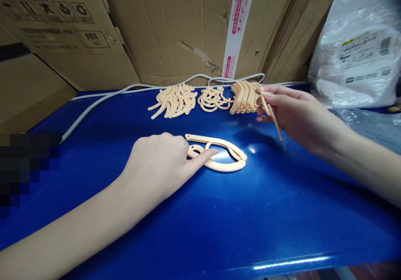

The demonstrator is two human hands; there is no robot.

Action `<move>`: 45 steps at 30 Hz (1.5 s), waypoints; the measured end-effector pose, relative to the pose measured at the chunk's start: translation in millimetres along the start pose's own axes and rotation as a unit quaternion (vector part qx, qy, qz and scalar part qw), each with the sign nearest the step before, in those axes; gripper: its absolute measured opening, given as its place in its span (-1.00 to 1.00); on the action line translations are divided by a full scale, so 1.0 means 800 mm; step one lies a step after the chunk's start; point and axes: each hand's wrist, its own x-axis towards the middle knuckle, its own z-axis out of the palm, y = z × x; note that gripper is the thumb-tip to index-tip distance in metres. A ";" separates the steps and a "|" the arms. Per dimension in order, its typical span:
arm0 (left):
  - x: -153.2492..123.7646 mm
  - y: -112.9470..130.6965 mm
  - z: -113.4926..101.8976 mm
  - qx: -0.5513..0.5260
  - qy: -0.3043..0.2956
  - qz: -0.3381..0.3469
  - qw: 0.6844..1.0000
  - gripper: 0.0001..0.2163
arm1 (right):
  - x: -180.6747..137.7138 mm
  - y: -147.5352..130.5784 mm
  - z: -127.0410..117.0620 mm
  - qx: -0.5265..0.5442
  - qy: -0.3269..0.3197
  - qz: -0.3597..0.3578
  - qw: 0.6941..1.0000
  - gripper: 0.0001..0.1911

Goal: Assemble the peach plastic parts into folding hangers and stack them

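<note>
My left hand is closed on the left end of a cream plastic folding clothes hanger, which lies on the blue tabletop. The thumb rests across the hanger, and the other fingertips are hidden behind the hand. In my right hand a thin, curved cream hanger arm is pinched between thumb and fingers, its lower end pointing down. That hand is right beside a stack of hanger arms, raised a little above the table.
Loose curved cream pieces lie in a pile at the back, with hook-shaped pieces beside them. A white cable runs behind. Cardboard boxes wall the back and left. A clear plastic-wrapped package stands at the right.
</note>
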 end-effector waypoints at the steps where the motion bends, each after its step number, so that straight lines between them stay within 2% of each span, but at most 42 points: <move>1: 0.001 0.002 -0.002 0.002 -0.029 -0.022 0.999 -0.29 | -0.005 0.000 0.004 -0.003 -0.004 -0.010 1.000 -0.90; 3: 0.003 0.004 -0.004 0.004 -0.056 -0.042 0.998 -0.26 | -0.015 -0.001 0.010 -0.059 -0.042 -0.054 0.996 -0.87; 5: 0.005 0.003 -0.003 0.001 -0.058 -0.048 0.997 -0.27 | -0.022 0.000 0.013 -0.149 -0.086 -0.114 0.978 -0.84; 8: 0.009 0.000 -0.001 -0.017 -0.054 -0.042 0.998 -0.34 | -0.027 0.008 0.012 -0.311 -0.143 -0.189 0.920 -0.78; 10: 0.012 -0.003 -0.001 -0.039 -0.058 -0.033 0.997 -0.40 | -0.028 0.015 0.011 -0.383 -0.173 -0.222 0.880 -0.74; 16: 0.016 -0.016 0.001 -0.085 -0.060 -0.032 0.994 -0.56 | -0.031 0.023 0.008 -0.433 -0.196 -0.302 0.827 -0.66; 20: 0.018 -0.025 0.007 -0.148 -0.039 0.015 0.988 -0.68 | -0.032 0.023 0.007 -0.481 -0.202 -0.335 0.785 -0.65; 27: 0.024 -0.031 0.020 -0.204 0.029 0.116 0.972 -0.67 | -0.030 0.025 0.008 -0.503 -0.224 -0.355 0.756 -0.66; 35: 0.033 -0.035 0.020 -0.214 0.011 0.210 0.954 -0.72 | -0.033 0.030 0.010 -0.535 -0.193 -0.382 0.728 -0.67; 37: 0.033 -0.035 0.020 -0.189 0.020 0.223 0.956 -0.72 | -0.033 0.030 0.012 -0.537 -0.194 -0.387 0.724 -0.67; 41: 0.036 -0.038 0.023 -0.087 0.080 0.253 0.960 -0.65 | -0.033 0.030 0.013 -0.520 -0.211 -0.399 0.725 -0.68; 45: 0.041 -0.046 0.027 -0.038 0.103 0.249 0.962 -0.58 | -0.034 0.031 0.013 -0.489 -0.232 -0.408 0.736 -0.68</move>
